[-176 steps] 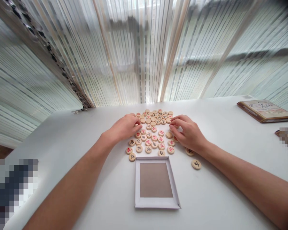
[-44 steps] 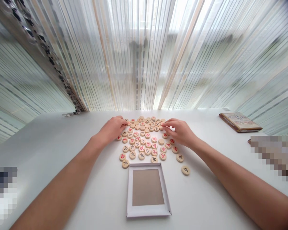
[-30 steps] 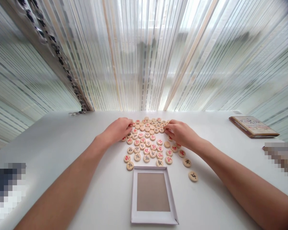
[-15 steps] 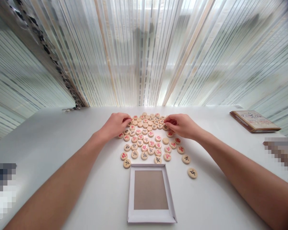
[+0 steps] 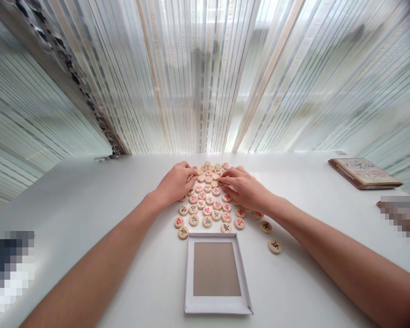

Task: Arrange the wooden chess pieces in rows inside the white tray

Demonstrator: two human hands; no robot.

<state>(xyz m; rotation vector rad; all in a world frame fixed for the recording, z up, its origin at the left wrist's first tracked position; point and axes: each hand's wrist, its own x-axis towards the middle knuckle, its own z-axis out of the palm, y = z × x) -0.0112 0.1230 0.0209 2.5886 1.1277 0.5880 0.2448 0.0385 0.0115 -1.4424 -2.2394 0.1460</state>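
Round wooden Chinese chess pieces (image 5: pixel 207 211) with red or black characters lie in a cluster on the white table; several near the middle (image 5: pixel 208 180) show plain faces. My left hand (image 5: pixel 177 182) is at the cluster's left edge, thumb and fingers closed around a chess piece mostly hidden by them. From the right, my right hand (image 5: pixel 245 186) reaches over the cluster, its fingers and thumb closing on a chess piece at their tips. The hand covers several other pieces. Nearer to me lies an open shallow white box tray (image 5: pixel 189 273) with a brown bottom.
A flat brown box with a printed lid (image 5: pixel 365 172) lies at the right rear of the table (image 5: pixel 150 273). Two loose black-marked pieces (image 5: pixel 274 246) sit right of the tray. A string curtain (image 5: pixel 198 82) hangs behind the table. Blurred patches cover things at both side edges.
My right hand has moved left and inward over the cluster, leaving the piece at its right side. My left hand has shifted slightly right. The view has moved a little.
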